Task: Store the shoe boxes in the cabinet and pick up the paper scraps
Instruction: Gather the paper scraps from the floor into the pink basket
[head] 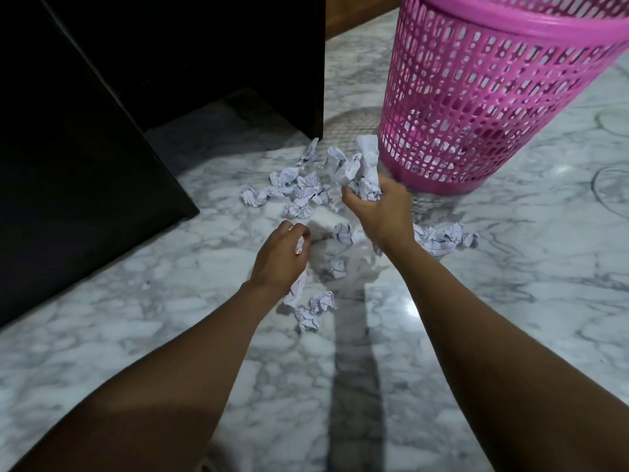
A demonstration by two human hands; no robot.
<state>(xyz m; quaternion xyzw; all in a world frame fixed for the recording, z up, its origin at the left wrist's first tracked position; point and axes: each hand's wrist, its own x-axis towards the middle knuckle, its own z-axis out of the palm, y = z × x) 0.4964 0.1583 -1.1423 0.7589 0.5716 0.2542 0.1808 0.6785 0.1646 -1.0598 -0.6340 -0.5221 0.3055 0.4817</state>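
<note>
Crumpled paper scraps (299, 195) are strewn across the marble floor (510, 267). One scrap is pinched in the left hand (280, 257); several are clutched in the right hand (377, 209). Handfuls are best dropped into the pink basket (483, 97) before more are gathered.

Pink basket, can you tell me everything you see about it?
The pink basket looks like plastic, with walls full of little holes and a smooth rim. It stands on the marble floor, wider on top than at its base. Something shows dimly through the holes. Crumpled paper scraps lie beside its base.
</note>
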